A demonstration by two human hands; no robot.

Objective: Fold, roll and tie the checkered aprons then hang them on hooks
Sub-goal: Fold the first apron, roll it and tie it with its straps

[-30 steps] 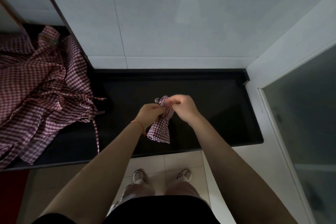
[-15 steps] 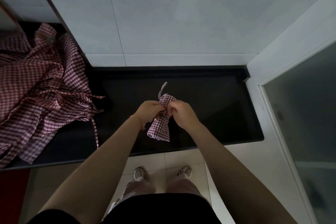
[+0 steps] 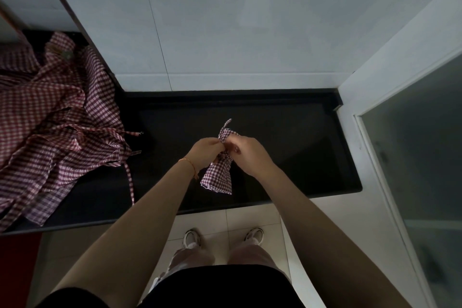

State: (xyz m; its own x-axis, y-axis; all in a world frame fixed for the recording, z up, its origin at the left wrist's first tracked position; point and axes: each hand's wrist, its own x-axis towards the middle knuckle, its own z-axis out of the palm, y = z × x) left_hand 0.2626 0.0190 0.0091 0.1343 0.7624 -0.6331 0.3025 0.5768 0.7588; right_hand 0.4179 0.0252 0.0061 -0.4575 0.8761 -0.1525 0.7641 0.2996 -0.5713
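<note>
- Head view: since the earlier frame, the strap end above the rolled apron (image 3: 218, 175) has been pulled shorter.
- The roll is gripped at its top by the left hand (image 3: 205, 152) and right hand (image 3: 246, 155), fingers curled, above the black counter (image 3: 295, 147).
- Loose aprons (image 3: 52, 117) are heaped at the left.

Both arms are stretched forward and angled in so the hands meet in the middle. Left hand (image 3: 206, 151) has its fingers curled in tight, pinching at the top, with a thin orange bracelet (image 3: 189, 164) on the wrist. Right hand (image 3: 246, 154) is right up against it, knuckles up, fingers curled in and pinching too.
</note>
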